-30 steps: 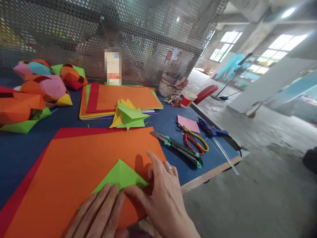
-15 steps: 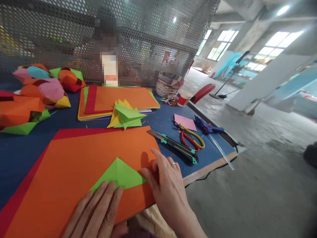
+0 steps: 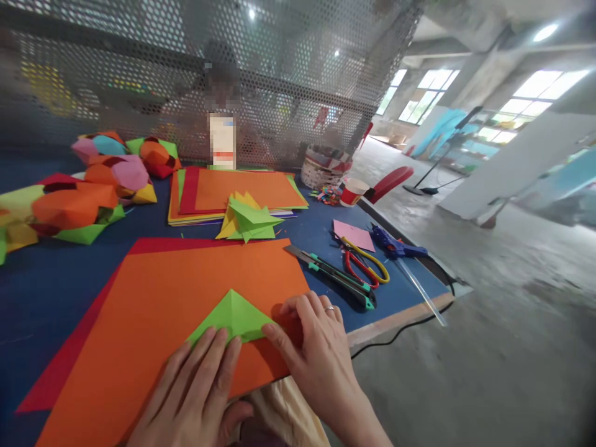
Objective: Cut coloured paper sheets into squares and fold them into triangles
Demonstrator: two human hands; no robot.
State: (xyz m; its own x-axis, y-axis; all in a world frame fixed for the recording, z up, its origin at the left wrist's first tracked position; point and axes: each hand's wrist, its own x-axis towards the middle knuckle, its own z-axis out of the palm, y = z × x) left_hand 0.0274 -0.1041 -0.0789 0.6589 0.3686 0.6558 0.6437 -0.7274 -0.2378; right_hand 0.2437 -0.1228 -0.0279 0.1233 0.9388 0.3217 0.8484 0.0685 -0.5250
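A folded green paper triangle [image 3: 235,315], point away from me, lies on a large orange sheet [image 3: 186,279]. The fingers of my left hand [image 3: 198,379] are stretched out and press flat over the triangle's lower left edge. At its right corner, the thumb of my right hand [image 3: 314,347] touches the paper, while the other fingers bend forward above the orange sheet, apart from the thumb. A red sheet [image 3: 88,323] shows from under the orange one. Part of the triangle's lower edge is hidden beneath my left fingers.
Folded green and yellow pieces [image 3: 251,217] lie before a paper stack [image 3: 242,189]. To the right are a utility knife [image 3: 333,276], pliers [image 3: 365,261], a pink paper [image 3: 354,234] and a blue glue gun [image 3: 395,245]. Colourful paper shapes [image 3: 74,208] stand left; a person sits behind the mesh.
My right index finger has come down from its raised position and bent. My right thumb stays at the triangle's corner and my left hand still presses. The camera view has shifted slightly.
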